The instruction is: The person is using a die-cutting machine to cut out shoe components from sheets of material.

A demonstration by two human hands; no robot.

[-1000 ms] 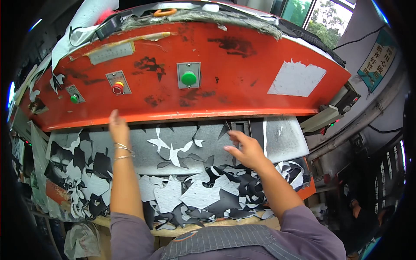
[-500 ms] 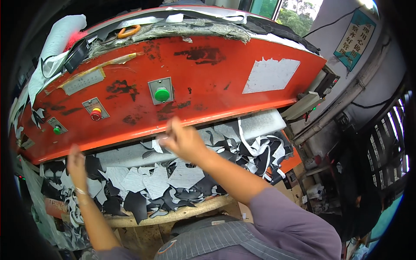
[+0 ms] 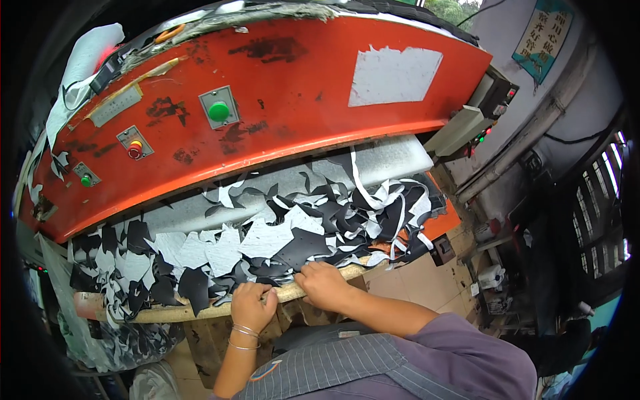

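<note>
My left hand (image 3: 253, 308) is at the front wooden rim (image 3: 288, 292) of the work surface, fingers curled over it and thumb to the right. Just right of it, my right hand (image 3: 323, 285) closes on the same rim, its fingertips close to a black scrap (image 3: 303, 249). Whatever lies under the fingers is hidden. Beyond the hands spreads a heap of cut sheet scraps, black on one face and white on the other, among them a large white scrap (image 3: 265, 237). Behind the heap lies a pale slab (image 3: 390, 159), partly under the red machine.
The red machine front (image 3: 293, 100) spans the far side, with a large green button (image 3: 219, 111), a red knob (image 3: 135, 149) and a small green button (image 3: 86, 180). White strips (image 3: 365, 190) trail at the right. A clear plastic bag (image 3: 87, 333) hangs at the left.
Both hands have come back from the machine's lower edge to the front rim and closer together. The view has shifted, and some scraps near the slab lie differently.
</note>
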